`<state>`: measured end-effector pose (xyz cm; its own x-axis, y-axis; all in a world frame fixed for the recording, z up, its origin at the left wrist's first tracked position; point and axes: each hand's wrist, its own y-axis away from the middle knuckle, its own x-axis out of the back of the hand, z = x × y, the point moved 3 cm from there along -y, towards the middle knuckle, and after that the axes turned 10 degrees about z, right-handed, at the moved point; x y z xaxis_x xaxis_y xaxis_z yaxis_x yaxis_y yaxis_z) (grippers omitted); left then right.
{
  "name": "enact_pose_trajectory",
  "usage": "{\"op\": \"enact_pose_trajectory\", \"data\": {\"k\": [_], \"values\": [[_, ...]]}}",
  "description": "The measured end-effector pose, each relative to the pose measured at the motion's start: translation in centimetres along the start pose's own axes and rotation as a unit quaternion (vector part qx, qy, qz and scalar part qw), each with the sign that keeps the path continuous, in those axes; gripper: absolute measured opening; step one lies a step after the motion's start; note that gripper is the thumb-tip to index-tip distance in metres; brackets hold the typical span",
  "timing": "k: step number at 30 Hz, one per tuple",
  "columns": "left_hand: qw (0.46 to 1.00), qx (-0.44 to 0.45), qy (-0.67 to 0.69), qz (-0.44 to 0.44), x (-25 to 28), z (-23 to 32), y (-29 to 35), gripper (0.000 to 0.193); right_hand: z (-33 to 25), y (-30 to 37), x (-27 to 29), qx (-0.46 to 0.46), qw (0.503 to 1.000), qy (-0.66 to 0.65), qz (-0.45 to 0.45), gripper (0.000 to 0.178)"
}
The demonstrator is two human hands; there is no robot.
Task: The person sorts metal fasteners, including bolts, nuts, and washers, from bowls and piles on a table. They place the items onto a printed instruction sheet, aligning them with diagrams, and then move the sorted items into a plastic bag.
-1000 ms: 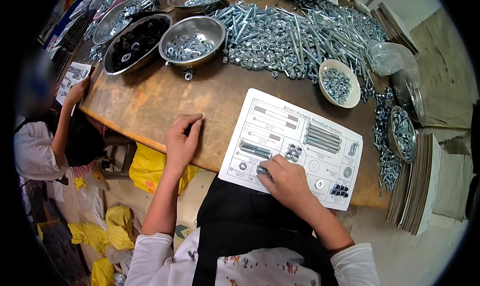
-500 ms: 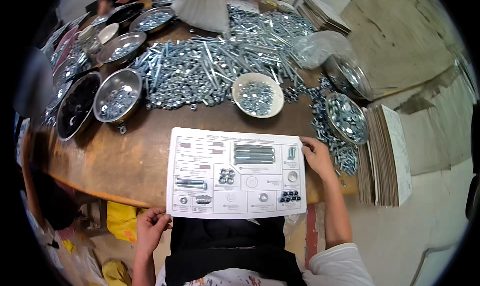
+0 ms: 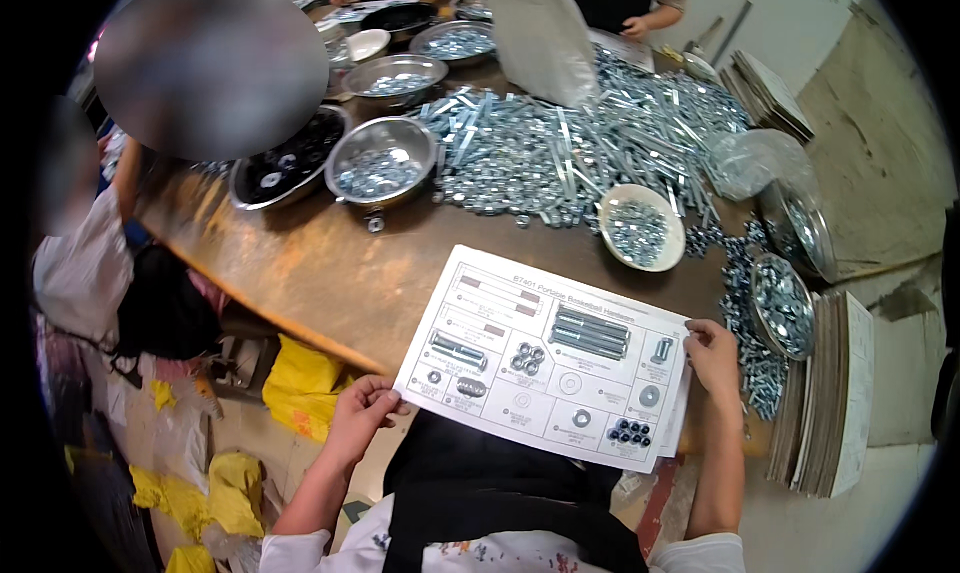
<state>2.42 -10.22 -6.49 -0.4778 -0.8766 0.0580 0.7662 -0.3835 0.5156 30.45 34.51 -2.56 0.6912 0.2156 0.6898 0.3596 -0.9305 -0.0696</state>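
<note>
A white printed card [image 3: 500, 403] sits at the table's near edge, its right side tilted lower. Bolts, nuts and washers show in its ruled boxes; some look like real parts, others like line drawings. My left hand [image 3: 362, 415] pinches its lower left corner between thumb and fingers. At the upper right corner my right hand [image 3: 712, 357] grips the edge, where another sheet's edge shows beneath. Beyond the card stands a cream bowl [image 3: 672, 248] of small metal parts. A large heap of bolts and nuts [image 3: 560, 158] spreads behind it.
Steel bowls [image 3: 425, 173] of hardware line the left; one dark-filled bowl [image 3: 240, 198] is partly hidden by a blurred shape. At right are a steel bowl [image 3: 806, 338] of parts and stacked card sheets [image 3: 845, 403]. Yellow bags [image 3: 300, 388] lie lower left. People work across the table.
My view has swung left, so the table and its contents appear farther right. The card has tilted clockwise, still held by both hands. A blurred shape now covers the upper left.
</note>
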Motion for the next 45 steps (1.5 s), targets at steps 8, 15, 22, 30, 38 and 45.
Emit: {"op": "enact_pose_trajectory", "data": {"k": [8,15,22,30,38,45], "values": [[0.991,-0.039,0.072,0.11,8.0,1.2,-0.9,0.032,-7.1,3.3,-7.1,-0.043,0.979,-0.163,-0.118,0.04],[0.97,-0.066,0.08,0.219,16.6,0.9,-3.8,0.04,-14.1,5.5,-14.4,-0.021,0.958,-0.197,-0.207,0.044],[0.934,-0.11,0.198,0.275,24.0,2.5,-9.1,0.055,-20.3,7.4,-20.8,-0.02,0.928,-0.158,-0.338,0.044],[0.922,-0.133,0.191,0.308,36.3,2.5,-15.9,0.054,-26.2,8.9,-31.8,0.054,0.876,-0.305,-0.371,0.036],[0.91,-0.118,0.184,0.352,39.3,3.3,-20.7,0.038,-27.3,8.2,-33.1,0.068,0.835,-0.347,-0.422,0.04],[0.882,-0.394,-0.056,0.252,17.3,12.1,-15.7,0.026,-21.0,5.4,-18.9,0.199,0.892,-0.211,-0.346,0.032]]}}
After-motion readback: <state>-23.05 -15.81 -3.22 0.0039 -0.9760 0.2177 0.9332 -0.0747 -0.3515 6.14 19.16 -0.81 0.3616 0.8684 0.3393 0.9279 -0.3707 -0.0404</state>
